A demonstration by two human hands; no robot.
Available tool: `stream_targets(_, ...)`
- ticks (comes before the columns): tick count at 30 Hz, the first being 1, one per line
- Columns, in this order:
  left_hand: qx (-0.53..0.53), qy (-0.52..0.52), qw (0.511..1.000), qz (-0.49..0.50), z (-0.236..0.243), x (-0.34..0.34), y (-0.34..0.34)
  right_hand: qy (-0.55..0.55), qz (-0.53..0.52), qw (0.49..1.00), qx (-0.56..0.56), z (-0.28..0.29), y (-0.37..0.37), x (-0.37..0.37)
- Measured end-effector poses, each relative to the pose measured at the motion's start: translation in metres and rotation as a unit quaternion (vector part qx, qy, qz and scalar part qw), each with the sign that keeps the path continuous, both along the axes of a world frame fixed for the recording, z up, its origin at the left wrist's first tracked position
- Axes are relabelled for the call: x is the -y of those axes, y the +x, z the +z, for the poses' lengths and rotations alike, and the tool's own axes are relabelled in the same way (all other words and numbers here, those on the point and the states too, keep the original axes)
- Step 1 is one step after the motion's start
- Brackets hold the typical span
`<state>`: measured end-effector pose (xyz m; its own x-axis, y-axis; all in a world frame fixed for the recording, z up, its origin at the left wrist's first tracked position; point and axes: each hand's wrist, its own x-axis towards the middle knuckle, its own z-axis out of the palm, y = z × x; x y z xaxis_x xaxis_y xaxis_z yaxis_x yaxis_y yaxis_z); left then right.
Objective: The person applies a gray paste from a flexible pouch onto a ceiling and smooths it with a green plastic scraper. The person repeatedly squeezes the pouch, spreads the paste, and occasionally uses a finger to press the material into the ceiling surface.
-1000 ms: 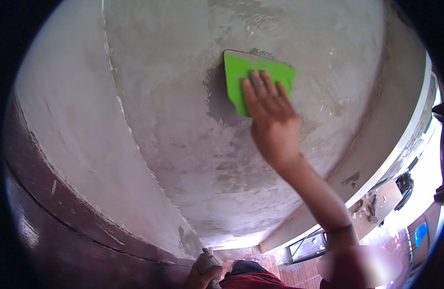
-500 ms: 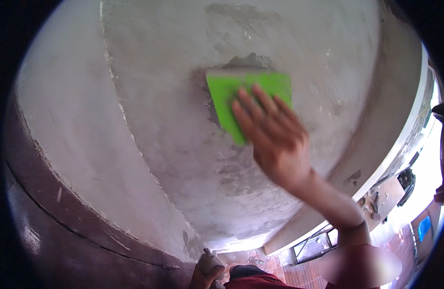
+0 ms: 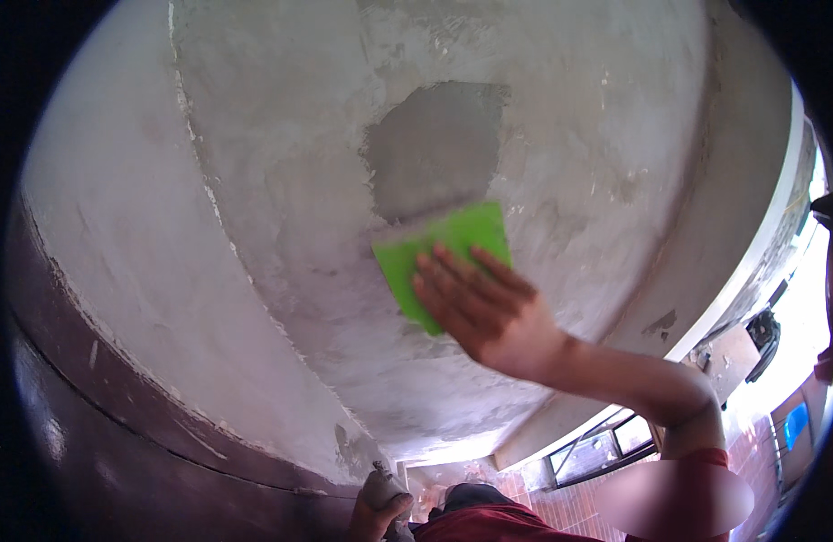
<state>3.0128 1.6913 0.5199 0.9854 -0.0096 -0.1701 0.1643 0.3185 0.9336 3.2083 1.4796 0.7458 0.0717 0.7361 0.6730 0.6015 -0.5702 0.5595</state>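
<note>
My right hand (image 3: 507, 327): fingers fanned, holding green plastic spreader (image 3: 462, 230) against grey wall (image 3: 290, 172), just below darker patch (image 3: 435, 144). My left hand (image 3: 374, 520): curled tight around grey-smeared object (image 3: 381, 490); kind and contents unclear.

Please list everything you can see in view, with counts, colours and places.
Plastered surface: one, grey, across the middle
Patch: one, darker grey, above the plate
Flat plate: one, green, under right hand
Panel: one, dark maroon, lower left
Framed panes: at least two, pale, lower right
Tiled floor: one, reddish, bottom
Bundle: one, black, right
Unclear item: one, blue, far right
Grey object: one, in left hand
Clothing: red, bottom
Right hand: one, brown, centre
Left hand: one, brown, bottom
</note>
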Motion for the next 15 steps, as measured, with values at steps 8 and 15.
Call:
stream_targets(8,-0.040,-0.070,0.995,-0.065,0.024,0.041,0.017,-0.038,-0.050,0.990,0.127,0.066,0.060,0.006)
stream_targets(15,-0.065,-0.046,0.997,-0.021,-0.011,0.081,0.006,-0.131,0.006,0.990,-0.060,-0.013,0.015,0.054)
